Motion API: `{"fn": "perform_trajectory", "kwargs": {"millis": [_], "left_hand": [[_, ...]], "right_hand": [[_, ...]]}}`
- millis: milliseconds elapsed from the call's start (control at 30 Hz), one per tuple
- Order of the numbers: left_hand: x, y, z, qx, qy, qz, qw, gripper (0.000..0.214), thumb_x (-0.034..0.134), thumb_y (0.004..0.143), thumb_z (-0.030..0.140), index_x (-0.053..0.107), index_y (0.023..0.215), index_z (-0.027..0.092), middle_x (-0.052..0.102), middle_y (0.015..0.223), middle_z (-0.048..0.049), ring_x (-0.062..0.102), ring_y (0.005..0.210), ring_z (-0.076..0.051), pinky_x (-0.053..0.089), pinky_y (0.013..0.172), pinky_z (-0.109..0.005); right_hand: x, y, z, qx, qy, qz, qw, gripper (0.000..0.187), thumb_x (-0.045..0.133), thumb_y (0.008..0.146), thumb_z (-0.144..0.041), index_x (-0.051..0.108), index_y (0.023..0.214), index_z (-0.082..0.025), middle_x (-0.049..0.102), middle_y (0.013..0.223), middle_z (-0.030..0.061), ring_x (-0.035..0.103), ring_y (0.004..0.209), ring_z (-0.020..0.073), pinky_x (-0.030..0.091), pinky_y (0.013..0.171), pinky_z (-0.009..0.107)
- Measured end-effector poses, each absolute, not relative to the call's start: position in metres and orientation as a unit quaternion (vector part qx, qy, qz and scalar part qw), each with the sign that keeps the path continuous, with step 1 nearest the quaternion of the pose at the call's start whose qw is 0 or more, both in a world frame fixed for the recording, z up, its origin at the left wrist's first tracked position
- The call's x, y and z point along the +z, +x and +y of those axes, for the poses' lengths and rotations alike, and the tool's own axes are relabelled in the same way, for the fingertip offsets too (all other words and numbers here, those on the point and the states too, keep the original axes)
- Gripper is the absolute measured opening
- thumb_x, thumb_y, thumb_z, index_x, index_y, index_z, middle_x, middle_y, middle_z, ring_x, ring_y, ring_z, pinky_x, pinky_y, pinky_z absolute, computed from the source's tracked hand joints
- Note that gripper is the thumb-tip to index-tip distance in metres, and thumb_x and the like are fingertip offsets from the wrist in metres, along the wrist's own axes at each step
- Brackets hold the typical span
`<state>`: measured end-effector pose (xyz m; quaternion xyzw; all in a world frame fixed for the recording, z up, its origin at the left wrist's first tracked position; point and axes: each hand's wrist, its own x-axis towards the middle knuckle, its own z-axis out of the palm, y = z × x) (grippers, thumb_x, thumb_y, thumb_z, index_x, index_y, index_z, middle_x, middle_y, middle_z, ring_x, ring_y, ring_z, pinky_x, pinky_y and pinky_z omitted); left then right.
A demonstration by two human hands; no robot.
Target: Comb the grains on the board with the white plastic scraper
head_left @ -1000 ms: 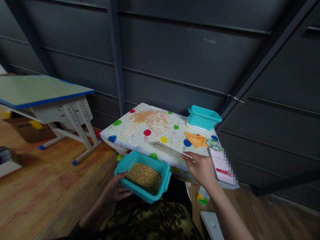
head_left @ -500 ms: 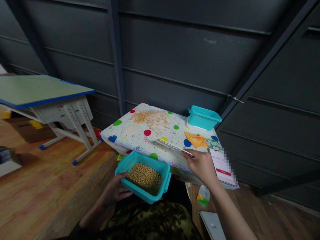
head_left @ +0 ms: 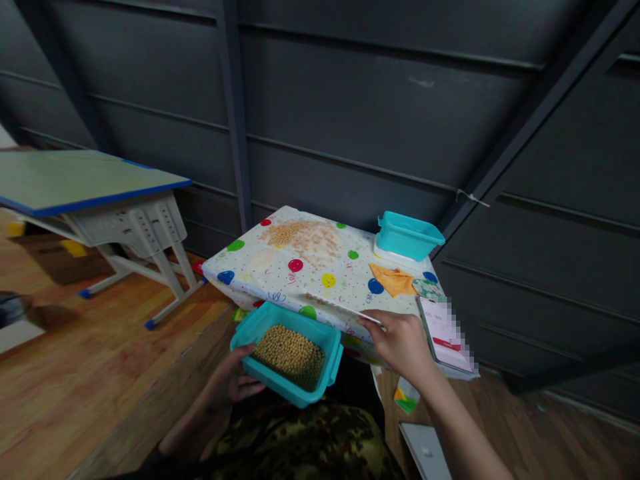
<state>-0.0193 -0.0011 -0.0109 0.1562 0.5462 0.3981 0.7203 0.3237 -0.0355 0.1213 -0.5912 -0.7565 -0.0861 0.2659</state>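
Note:
My left hand [head_left: 233, 377] is closed on the left side of a teal plastic tub [head_left: 313, 398], its thumb over the rim. The tub is tilted in front of my body, just below the table's front edge. Soybeans [head_left: 287, 353] lie heaped inside it. In my right hand [head_left: 403, 340] is a thin white strip [head_left: 345, 309], gripped at its right end and seen nearly edge-on. Its far end points left, over the front edge of the tablecloth above the tub. More soybeans [head_left: 285, 233] are piled at the back left of the table, beside scattered tan bits [head_left: 320, 245].
A balloon-patterned cloth [head_left: 345, 273] covers the table. At its back right stands another teal tub [head_left: 407, 237] on something white. An orange cloth [head_left: 393, 279] and a tablet-like screen [head_left: 443, 333] lie on the right. A desk [head_left: 90, 177] stands left; a dark wall rises behind.
My right hand has lowered the white strip toward the table's front edge and turned it from showing its row of holes to nearly edge-on. The held tub has stayed put.

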Motion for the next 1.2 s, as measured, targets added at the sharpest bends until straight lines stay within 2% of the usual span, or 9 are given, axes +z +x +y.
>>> {"fn": "perform_trajectory", "kwargs": {"millis": [133, 233, 400, 467, 533, 667, 900, 1067, 1200], "left_hand": [[0.002, -0.014, -0.004, 0.404, 0.156, 0.553, 0.711, 0.067, 0.097, 0.065, 0.031, 0.050, 0.113, 0.030, 0.073, 0.100, -0.0031, 0.079, 0.073, -0.030, 0.071, 0.065, -0.041], [0.005, -0.014, -0.006, 0.394, 0.159, 0.556, 0.715, 0.071, 0.096, 0.064, 0.032, 0.049, 0.117, 0.029, 0.069, 0.105, -0.0038, 0.079, 0.076, -0.030, 0.071, 0.066, -0.042], [-0.007, -0.016, -0.008, 0.406, 0.203, 0.536, 0.712, 0.072, 0.093, 0.073, 0.047, 0.046, 0.125, 0.030, 0.067, 0.124, -0.0056, 0.078, 0.082, -0.025, 0.072, 0.072, -0.038], [-0.011, -0.016, -0.008, 0.408, 0.199, 0.548, 0.703, 0.073, 0.093, 0.073, 0.053, 0.047, 0.125, 0.030, 0.065, 0.130, -0.0081, 0.077, 0.082, -0.026, 0.072, 0.070, -0.039], [-0.013, -0.016, -0.008, 0.410, 0.198, 0.553, 0.698, 0.072, 0.093, 0.073, 0.051, 0.048, 0.124, 0.029, 0.063, 0.134, -0.0089, 0.077, 0.083, -0.027, 0.072, 0.071, -0.041], [-0.013, -0.018, -0.007, 0.411, 0.200, 0.536, 0.710, 0.071, 0.094, 0.072, 0.041, 0.048, 0.125, 0.030, 0.066, 0.134, -0.0092, 0.078, 0.083, -0.028, 0.072, 0.073, -0.042], [-0.018, -0.022, 0.001, 0.377, 0.171, 0.550, 0.725, 0.074, 0.093, 0.075, 0.041, 0.048, 0.134, 0.028, 0.067, 0.129, -0.0099, 0.079, 0.086, -0.030, 0.071, 0.079, -0.046], [-0.014, -0.022, -0.004, 0.389, 0.174, 0.539, 0.727, 0.074, 0.098, 0.069, 0.043, 0.051, 0.124, 0.030, 0.070, 0.116, -0.0054, 0.079, 0.086, -0.031, 0.070, 0.076, -0.042], [-0.013, -0.022, -0.005, 0.403, 0.179, 0.528, 0.725, 0.073, 0.099, 0.069, 0.042, 0.050, 0.122, 0.031, 0.067, 0.122, -0.0053, 0.079, 0.084, -0.030, 0.072, 0.076, -0.043]], "right_hand": [[0.122, 0.322, -0.042, -0.062, -0.570, -0.767, 0.290, 0.027, 0.068, 0.099, -0.015, 0.091, 0.105, -0.029, 0.090, 0.100, 0.0028, 0.088, 0.085, 0.0234, 0.064, 0.077, 0.027], [0.124, 0.328, -0.033, -0.090, -0.604, -0.735, 0.295, 0.025, 0.068, 0.101, -0.021, 0.092, 0.104, -0.027, 0.090, 0.099, 0.0061, 0.088, 0.085, 0.0253, 0.063, 0.077, 0.028], [0.128, 0.337, -0.011, -0.131, -0.722, -0.655, 0.179, 0.025, 0.068, 0.102, -0.029, 0.092, 0.107, -0.023, 0.087, 0.085, 0.0109, 0.085, 0.078, 0.0306, 0.054, 0.066, 0.031], [0.129, 0.336, -0.007, -0.134, -0.735, -0.650, 0.142, 0.027, 0.067, 0.105, -0.031, 0.092, 0.111, -0.023, 0.088, 0.086, 0.0119, 0.085, 0.081, 0.0309, 0.052, 0.067, 0.032], [0.129, 0.334, -0.005, -0.135, -0.734, -0.654, 0.122, 0.027, 0.066, 0.106, -0.031, 0.091, 0.114, -0.024, 0.088, 0.091, 0.0118, 0.085, 0.084, 0.0301, 0.050, 0.068, 0.031], [0.133, 0.327, -0.004, -0.136, -0.728, -0.663, 0.104, 0.025, 0.066, 0.107, -0.031, 0.091, 0.113, -0.026, 0.088, 0.093, 0.0106, 0.084, 0.086, 0.0291, 0.050, 0.070, 0.031], [0.142, 0.312, 0.003, -0.132, -0.733, -0.663, 0.080, 0.026, 0.067, 0.108, -0.034, 0.090, 0.113, -0.025, 0.087, 0.089, 0.0107, 0.084, 0.085, 0.0294, 0.047, 0.066, 0.031], [0.141, 0.313, 0.000, -0.122, -0.728, -0.668, 0.092, 0.025, 0.067, 0.108, -0.032, 0.091, 0.108, -0.025, 0.087, 0.087, 0.0113, 0.084, 0.082, 0.0294, 0.045, 0.063, 0.031], [0.136, 0.315, -0.002, -0.127, -0.710, -0.682, 0.116, 0.026, 0.065, 0.107, -0.032, 0.090, 0.104, -0.026, 0.086, 0.083, 0.0102, 0.083, 0.076, 0.0286, 0.043, 0.062, 0.032]]}}
